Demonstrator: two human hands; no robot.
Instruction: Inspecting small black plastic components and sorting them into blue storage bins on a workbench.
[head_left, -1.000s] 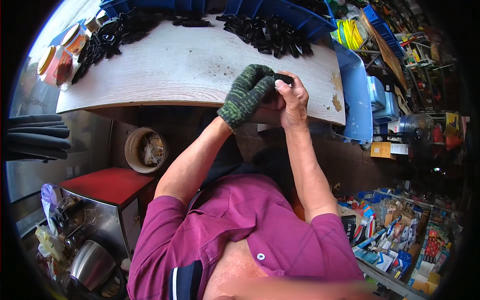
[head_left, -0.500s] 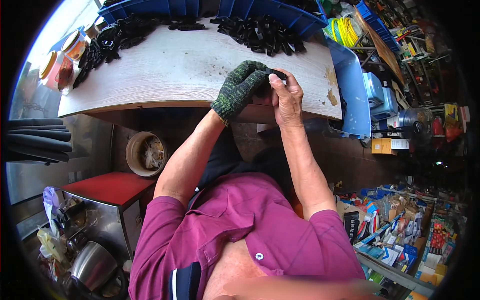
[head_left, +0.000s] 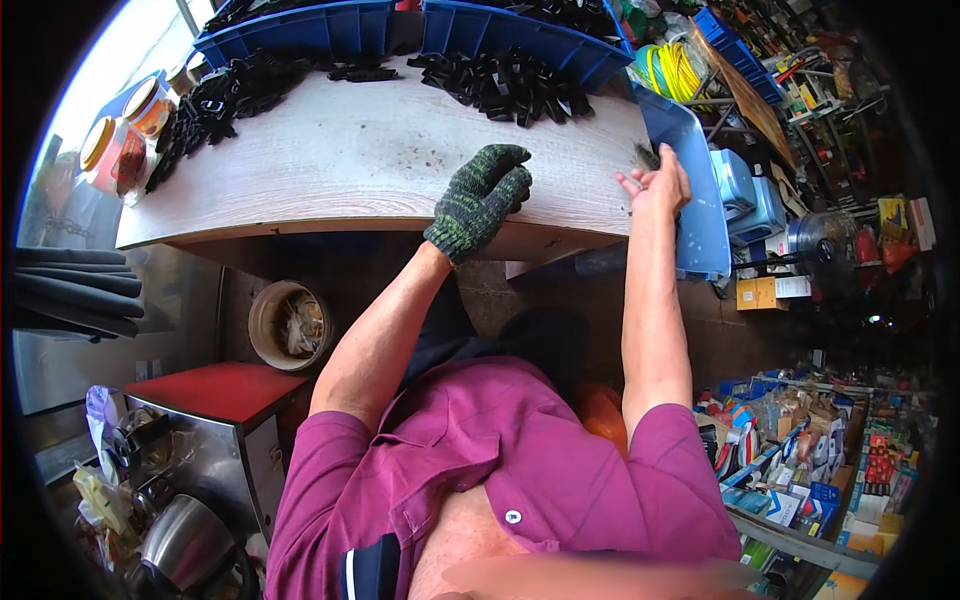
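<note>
My left hand (head_left: 480, 200), in a dark green and black knitted glove, is closed above the front edge of the pale wood-grain table (head_left: 330, 170). Its fingers curl inward, hiding whatever they may hold. My bare right hand (head_left: 662, 188) is out at the table's right end, beside a blue plastic bin (head_left: 708, 215), with its fingers apart. By those fingertips is a small blurred dark patch, too smeared to name. Small black plastic pieces lie in one heap (head_left: 505, 85) at the back of the table and in another heap (head_left: 215, 100) along its left side.
Two blue crates (head_left: 300, 35) of black pieces stand along the back. Lidded jars (head_left: 112, 155) sit at the left end. Below are a round waste bucket (head_left: 262, 330) and a red-topped cabinet (head_left: 215, 380). Coiled yellow hose (head_left: 675, 70) and crowded goods shelves (head_left: 800, 480) are at right.
My right hand has moved right, away from my left hand, to the bin, and its fingers have spread from a pinch on a small black piece. My gloved hand stays near the table's front edge.
</note>
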